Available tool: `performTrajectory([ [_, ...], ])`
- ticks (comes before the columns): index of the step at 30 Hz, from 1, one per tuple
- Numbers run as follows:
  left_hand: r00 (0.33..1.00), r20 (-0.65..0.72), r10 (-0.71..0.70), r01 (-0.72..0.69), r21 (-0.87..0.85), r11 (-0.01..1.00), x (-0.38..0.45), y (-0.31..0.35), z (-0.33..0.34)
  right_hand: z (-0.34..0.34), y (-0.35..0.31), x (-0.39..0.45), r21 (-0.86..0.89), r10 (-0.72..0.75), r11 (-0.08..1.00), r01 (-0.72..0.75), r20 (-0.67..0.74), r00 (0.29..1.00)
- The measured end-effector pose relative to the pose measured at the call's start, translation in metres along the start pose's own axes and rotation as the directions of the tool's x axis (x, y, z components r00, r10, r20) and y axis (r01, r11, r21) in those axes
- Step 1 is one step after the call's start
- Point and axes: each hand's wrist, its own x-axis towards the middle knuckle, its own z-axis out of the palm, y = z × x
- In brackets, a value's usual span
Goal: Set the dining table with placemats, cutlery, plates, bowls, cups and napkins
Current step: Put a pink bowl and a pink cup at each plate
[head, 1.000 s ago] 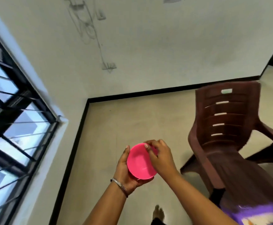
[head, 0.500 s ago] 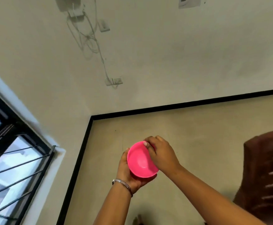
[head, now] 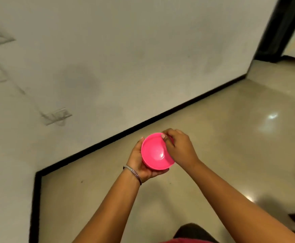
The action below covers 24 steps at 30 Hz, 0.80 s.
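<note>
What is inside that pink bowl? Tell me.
The pink bowl shows a bare glossy inside, with only the right hand's fingertips curled over its far rim. The left hand cups it from below, hiding its underside.

Both forearms are bare up to the near edge of the view, with no sleeves showing. The left hand (head: 139, 161) has a thin silver bracelet (head: 132, 173) round the wrist, with a darker band at its near end. The right hand (head: 181, 149) wears nothing visible. A strip of red clothing (head: 185, 240) shows at the near edge, between the arms.
</note>
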Motion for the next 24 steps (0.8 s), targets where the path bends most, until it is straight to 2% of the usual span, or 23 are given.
performTrajectory([
  [6,0.987,0.085,-0.139,0.112,0.262,0.958,0.130,0.062,0.119,-0.059,0.101,0.111,0.014,0.214,0.976,-0.216,-0.219,0.952],
  [11,0.958,0.148,-0.244,0.154,0.453,0.878,0.237,0.085,0.263,-0.151,0.201,0.193,0.004,0.336,0.932,-0.362,-0.385,0.860],
  [14,0.941,0.204,-0.269,0.115,0.555,0.824,0.301,0.095,0.354,-0.218,0.258,0.244,-0.013,0.364,0.908,-0.418,-0.468,0.805],
  [18,0.938,0.229,-0.260,0.084,0.576,0.813,0.373,0.099,0.456,-0.295,0.317,0.297,-0.027,0.383,0.880,-0.474,-0.552,0.741],
  [24,0.885,0.305,-0.353,0.026,0.723,0.690,0.491,0.073,0.598,-0.397,0.422,0.350,-0.051,0.457,0.784,-0.618,-0.626,0.632],
])
